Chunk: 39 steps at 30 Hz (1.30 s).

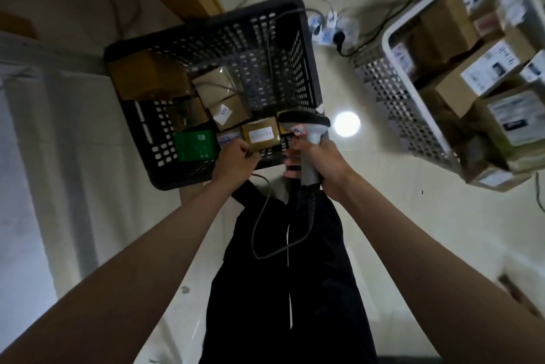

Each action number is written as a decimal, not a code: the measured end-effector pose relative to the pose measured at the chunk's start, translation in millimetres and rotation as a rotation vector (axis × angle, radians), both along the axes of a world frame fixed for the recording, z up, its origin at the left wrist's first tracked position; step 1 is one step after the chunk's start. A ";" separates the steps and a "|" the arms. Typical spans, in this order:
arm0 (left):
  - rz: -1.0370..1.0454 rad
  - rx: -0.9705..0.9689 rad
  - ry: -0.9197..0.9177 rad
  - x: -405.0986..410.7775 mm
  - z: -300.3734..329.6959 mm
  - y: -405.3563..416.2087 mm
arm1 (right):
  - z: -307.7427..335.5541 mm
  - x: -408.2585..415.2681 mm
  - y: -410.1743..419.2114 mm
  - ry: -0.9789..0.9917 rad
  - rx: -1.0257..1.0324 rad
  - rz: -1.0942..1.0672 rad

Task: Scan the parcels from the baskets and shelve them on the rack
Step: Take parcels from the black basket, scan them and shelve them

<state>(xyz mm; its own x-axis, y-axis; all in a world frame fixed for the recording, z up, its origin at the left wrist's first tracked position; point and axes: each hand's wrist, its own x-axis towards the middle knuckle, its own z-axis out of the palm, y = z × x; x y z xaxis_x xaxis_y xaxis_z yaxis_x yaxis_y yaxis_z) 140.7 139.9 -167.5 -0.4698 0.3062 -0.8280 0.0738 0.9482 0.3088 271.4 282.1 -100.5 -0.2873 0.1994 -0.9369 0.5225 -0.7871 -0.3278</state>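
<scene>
Parcel depot: baskets (pixel 298 48) of labelled boxes (pixel 483 69) (scanner (pixel 309 133) too)

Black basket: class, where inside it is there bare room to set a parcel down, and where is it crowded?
The black basket has bare mesh floor in its far right part, beside the right wall. Parcels crowd the left and near side: the large brown box, the green box, and the small labelled parcel by the left hand.

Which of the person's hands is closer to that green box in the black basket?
Left. The left hand grips a small brown parcel just right of the green box. The right hand holds the barcode scanner farther right, at the black basket's near corner.
</scene>
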 end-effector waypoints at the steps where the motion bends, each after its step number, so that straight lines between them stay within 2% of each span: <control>1: 0.009 0.000 0.009 1.2 -16.5 3.8 | -13.7 0.4 -1.2 0.001 0.002 0.008; 6: 0.123 -0.050 0.012 4.3 -85.0 21.7 | -73.5 0.0 -4.4 -0.009 0.021 0.043; 13: 0.238 -0.153 -0.037 7.0 -150.5 41.7 | -136.0 -4.4 -2.1 -0.062 0.044 0.032; 23: 0.204 -0.384 -0.014 14.0 -219.9 49.2 | -176.9 -5.4 -5.8 -0.144 0.059 -0.075; 27: 0.214 -0.402 0.025 15.7 -237.5 56.8 | -182.6 -9.3 -4.8 -0.122 0.054 -0.095; 33: 0.240 -0.359 0.082 13.4 -224.4 49.4 | -169.2 -5.6 -6.3 -0.105 0.052 -0.096; 39: 0.239 -0.227 0.093 10.6 -138.2 25.6 | -103.9 0.7 -8.8 -0.064 0.046 -0.132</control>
